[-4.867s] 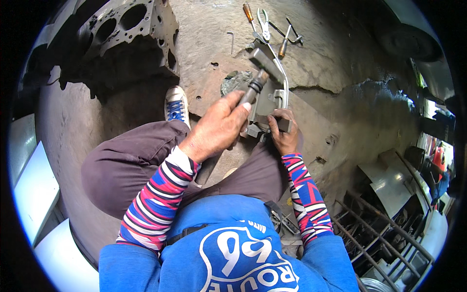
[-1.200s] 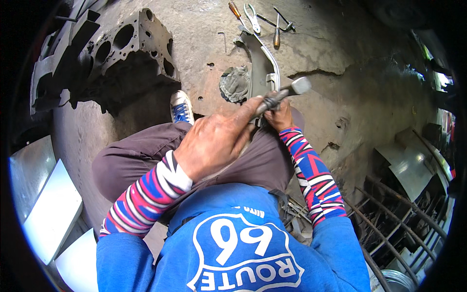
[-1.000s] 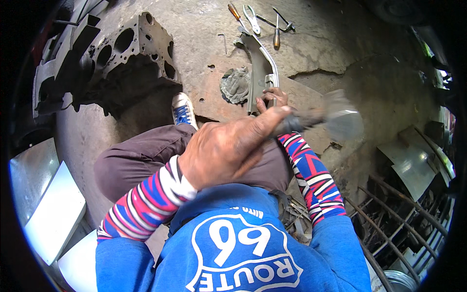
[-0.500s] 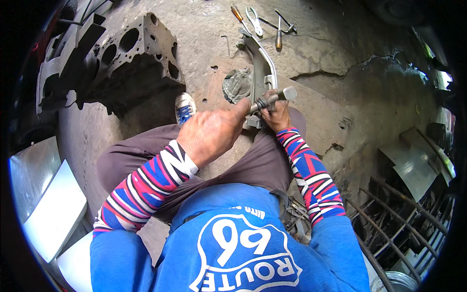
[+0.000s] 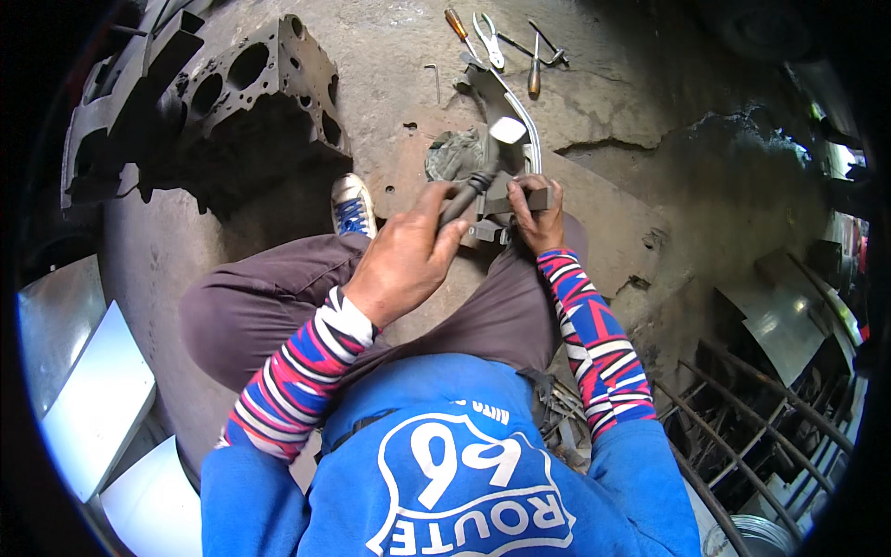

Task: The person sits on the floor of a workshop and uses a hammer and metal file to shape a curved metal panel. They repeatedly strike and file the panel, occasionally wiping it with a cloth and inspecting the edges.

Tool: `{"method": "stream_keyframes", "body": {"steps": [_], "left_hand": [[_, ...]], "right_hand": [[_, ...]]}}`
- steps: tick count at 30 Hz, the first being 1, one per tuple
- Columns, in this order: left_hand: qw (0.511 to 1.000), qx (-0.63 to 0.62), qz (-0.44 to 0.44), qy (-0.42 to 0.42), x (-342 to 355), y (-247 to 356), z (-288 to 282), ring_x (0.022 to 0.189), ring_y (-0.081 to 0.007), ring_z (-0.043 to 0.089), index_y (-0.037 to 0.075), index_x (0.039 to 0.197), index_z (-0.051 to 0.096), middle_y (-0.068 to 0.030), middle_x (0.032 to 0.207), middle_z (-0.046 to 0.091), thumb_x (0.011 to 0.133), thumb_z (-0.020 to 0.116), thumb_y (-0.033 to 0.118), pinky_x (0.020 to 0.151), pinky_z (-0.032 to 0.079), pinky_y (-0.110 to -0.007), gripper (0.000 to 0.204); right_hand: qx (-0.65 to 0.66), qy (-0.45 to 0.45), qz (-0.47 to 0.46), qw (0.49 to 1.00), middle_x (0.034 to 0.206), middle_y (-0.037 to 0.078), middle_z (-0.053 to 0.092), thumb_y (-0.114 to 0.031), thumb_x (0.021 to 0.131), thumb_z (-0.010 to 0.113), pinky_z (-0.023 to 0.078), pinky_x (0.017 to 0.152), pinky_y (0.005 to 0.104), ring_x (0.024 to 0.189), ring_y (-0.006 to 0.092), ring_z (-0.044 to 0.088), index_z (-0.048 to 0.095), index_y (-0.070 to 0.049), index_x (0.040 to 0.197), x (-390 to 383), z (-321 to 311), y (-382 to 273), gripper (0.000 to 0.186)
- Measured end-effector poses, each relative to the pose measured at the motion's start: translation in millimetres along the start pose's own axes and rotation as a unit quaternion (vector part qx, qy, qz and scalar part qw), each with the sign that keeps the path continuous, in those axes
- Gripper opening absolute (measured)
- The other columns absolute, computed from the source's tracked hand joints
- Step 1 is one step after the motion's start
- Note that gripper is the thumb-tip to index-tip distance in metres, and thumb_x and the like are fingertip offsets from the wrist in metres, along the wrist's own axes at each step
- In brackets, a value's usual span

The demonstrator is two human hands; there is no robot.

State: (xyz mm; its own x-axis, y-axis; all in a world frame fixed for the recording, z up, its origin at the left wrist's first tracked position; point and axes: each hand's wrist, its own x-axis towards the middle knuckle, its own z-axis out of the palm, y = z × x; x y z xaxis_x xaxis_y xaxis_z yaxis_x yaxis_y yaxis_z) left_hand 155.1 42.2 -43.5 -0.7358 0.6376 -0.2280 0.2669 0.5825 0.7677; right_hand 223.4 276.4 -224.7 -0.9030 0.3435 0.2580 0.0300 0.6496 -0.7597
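Observation:
My left hand (image 5: pixel 404 260) is closed round the handle of a hammer (image 5: pixel 507 130). The hammer head is raised and points away from me, over a curved metal part (image 5: pixel 490 90). Between the fingers and thumb of my right hand (image 5: pixel 541 221) is a short, flat metal bar (image 5: pixel 536 200). That bar lies across the near end of the curved part, by my right knee; exactly how they touch is hidden. The curved part runs away from me with a bright rim along its right side. Beside it on the left sits a crumpled grey bundle (image 5: pixel 447 156).
An engine block (image 5: pixel 278 79) stands at far left, near my shoe (image 5: pixel 352 206). Beyond the curved part lie a screwdriver (image 5: pixel 456 23), pliers (image 5: pixel 488 42), another handled tool (image 5: pixel 534 79) and a hex key (image 5: pixel 432 82). Sheet metal (image 5: pixel 97 399) and a bar rack (image 5: pixel 742 408) flank me.
The hammer head has swung up and away from my right hand, from pointing right to pointing forward. My left hand has drawn back slightly, and the metal bar now shows in my right hand.

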Motion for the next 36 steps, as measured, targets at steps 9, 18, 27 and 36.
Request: {"method": "stream_keyframes", "body": {"steps": [9,18,27,36], "left_hand": [[0.903,-0.306,-0.297,0.057,23,-84,95,0.048,-0.0141,0.049,0.007,0.122,0.051,-0.0023,0.07,0.051,0.102,0.051,0.023,0.04,0.042,-0.033,0.025],[0.903,-0.266,-0.337,-0.034,18,-142,200,0.051,-0.0156,0.051,0.005,0.127,0.048,-0.0035,0.071,0.052,0.102,0.051,0.024,0.042,0.044,-0.035,0.032],[0.936,-0.1,-0.333,-0.046,20,-132,205,0.098,-0.0511,0.065,0.0,0.131,0.049,-0.0357,0.108,0.065,0.1,0.049,0.024,0.083,0.053,-0.053,0.039],[0.962,-0.052,-0.266,-0.04,39,-122,210,0.102,-0.0542,0.061,0.0,0.129,0.051,-0.0363,0.104,0.065,0.099,0.05,0.026,0.09,0.048,-0.058,0.039]], "right_hand": [[0.186,0.089,0.249,0.946,0.103,0.008,0.069,-0.02,0.092,0.073,0.051,0.092,0.0357,0.097,0.0204,0.064,0.07,0.001,0.106,-16,-52,2,0.025],[0.281,-0.062,0.411,0.865,0.109,0.015,0.07,-0.019,0.094,0.068,0.058,0.088,0.0344,0.102,0.0223,0.068,0.064,0.007,0.121,-37,-127,25,0.037],[-0.097,-0.477,0.477,0.732,0.092,0.016,0.074,-0.052,0.081,0.079,0.058,0.065,0.0369,0.066,0.0255,0.072,0.071,0.006,0.11,-19,-91,74,0.065],[-0.206,-0.385,0.525,0.731,0.105,0.021,0.074,-0.058,0.088,0.069,0.053,0.088,0.0429,0.101,0.0325,0.071,0.075,-0.002,0.109,-78,-65,92,0.06]]}}
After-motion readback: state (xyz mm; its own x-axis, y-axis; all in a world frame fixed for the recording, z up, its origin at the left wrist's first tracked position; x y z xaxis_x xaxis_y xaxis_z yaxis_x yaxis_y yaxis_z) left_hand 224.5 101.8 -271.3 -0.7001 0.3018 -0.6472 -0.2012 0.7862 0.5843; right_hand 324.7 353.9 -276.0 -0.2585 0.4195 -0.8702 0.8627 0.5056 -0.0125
